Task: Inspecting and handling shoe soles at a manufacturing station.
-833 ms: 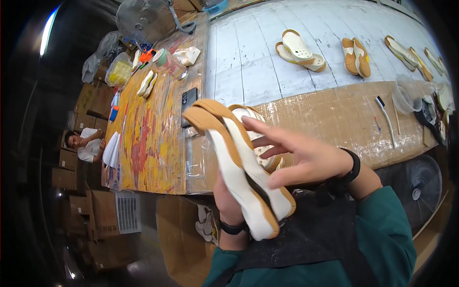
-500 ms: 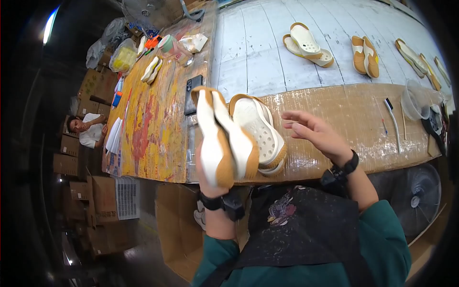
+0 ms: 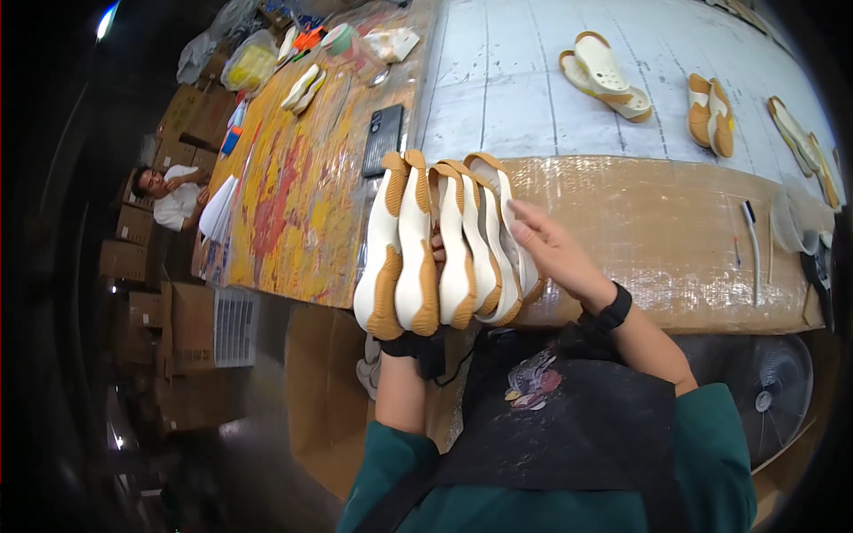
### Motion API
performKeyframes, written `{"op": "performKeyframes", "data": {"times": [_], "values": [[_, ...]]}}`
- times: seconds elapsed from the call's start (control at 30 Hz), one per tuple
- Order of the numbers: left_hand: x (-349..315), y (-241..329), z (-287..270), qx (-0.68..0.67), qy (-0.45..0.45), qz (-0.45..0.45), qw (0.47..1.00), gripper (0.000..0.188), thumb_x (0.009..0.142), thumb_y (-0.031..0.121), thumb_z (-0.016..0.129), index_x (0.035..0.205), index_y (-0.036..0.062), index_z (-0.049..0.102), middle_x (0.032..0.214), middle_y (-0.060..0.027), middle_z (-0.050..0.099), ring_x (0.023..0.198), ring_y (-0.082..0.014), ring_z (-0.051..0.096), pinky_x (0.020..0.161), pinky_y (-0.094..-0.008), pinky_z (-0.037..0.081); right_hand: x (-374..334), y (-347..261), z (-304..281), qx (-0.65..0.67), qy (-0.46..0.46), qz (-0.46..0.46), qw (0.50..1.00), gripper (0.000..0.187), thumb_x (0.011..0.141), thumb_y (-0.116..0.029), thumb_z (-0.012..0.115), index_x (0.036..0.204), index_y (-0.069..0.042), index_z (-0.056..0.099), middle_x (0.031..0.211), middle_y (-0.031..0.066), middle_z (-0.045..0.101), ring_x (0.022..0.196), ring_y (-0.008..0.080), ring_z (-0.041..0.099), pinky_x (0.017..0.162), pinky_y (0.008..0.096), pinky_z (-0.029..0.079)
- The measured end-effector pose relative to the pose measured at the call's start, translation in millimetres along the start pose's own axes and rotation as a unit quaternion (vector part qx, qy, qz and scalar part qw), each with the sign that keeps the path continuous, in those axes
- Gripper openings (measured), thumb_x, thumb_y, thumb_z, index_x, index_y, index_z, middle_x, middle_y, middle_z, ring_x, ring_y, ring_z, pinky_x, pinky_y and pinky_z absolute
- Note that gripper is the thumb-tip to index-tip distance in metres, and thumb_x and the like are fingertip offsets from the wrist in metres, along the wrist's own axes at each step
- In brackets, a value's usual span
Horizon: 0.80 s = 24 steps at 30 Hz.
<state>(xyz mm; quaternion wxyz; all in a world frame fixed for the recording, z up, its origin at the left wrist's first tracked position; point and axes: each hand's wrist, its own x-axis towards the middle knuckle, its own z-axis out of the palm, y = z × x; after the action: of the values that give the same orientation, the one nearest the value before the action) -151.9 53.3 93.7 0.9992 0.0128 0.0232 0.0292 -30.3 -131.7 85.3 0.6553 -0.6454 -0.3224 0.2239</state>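
Note:
A row of several white clogs (image 3: 455, 258) with tan ribbed soles stands on edge, packed side by side, at the near edge of the table. My left hand (image 3: 438, 251) is closed on clogs at the row's left part; only fingertips show in a gap, and the rest is behind the shoes. Against the rightmost clog (image 3: 499, 222) rests my right hand (image 3: 562, 255), its fingers stretched out and touching the shoe's side. Under the right hand and beyond it lies a plastic-covered cardboard sheet (image 3: 649, 231).
A phone (image 3: 383, 140) lies beyond the row. More clogs (image 3: 608, 73) sit on the white tabletop (image 3: 498, 71). To the right are a brush (image 3: 754, 253) and a clear cup (image 3: 793, 218). A person (image 3: 173, 195) is at far left; a fan (image 3: 766, 400) stands below right.
The pair in my left hand has swung upright beside the other clogs, which now stand on edge too. My right hand has moved left and come against the row. The view has shifted slightly.

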Motion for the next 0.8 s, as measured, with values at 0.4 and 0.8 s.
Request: {"op": "performKeyframes", "data": {"times": [0.4,0.8], "values": [[-26,-37,36,-0.740,-0.002,-0.480,0.470,0.043,0.081,0.026,0.057,0.116,0.0062,0.043,0.100,-0.0064,0.047,0.090,-0.0167,0.049,0.073,-0.0292,0.047,1,0,25,0.226,-0.095,0.141,0.959,0.044,0.091,-0.026,0.043,0.125,0.001,0.038,0.120,0.0105,0.048,0.105,0.0114,0.046,0.089,0.0227,0.036],[-61,8,-25,-0.788,-0.049,-0.406,0.460,0.047,0.077,0.024,0.064,0.119,0.0113,0.045,0.109,-0.0028,0.045,0.100,-0.0055,0.046,0.075,-0.0186,0.049,1,-11,31,0.038,-0.145,0.092,0.984,0.055,0.088,-0.030,0.048,0.132,-0.003,0.027,0.122,0.0117,0.046,0.108,0.0143,0.044,0.090,0.0251,0.035]]}}
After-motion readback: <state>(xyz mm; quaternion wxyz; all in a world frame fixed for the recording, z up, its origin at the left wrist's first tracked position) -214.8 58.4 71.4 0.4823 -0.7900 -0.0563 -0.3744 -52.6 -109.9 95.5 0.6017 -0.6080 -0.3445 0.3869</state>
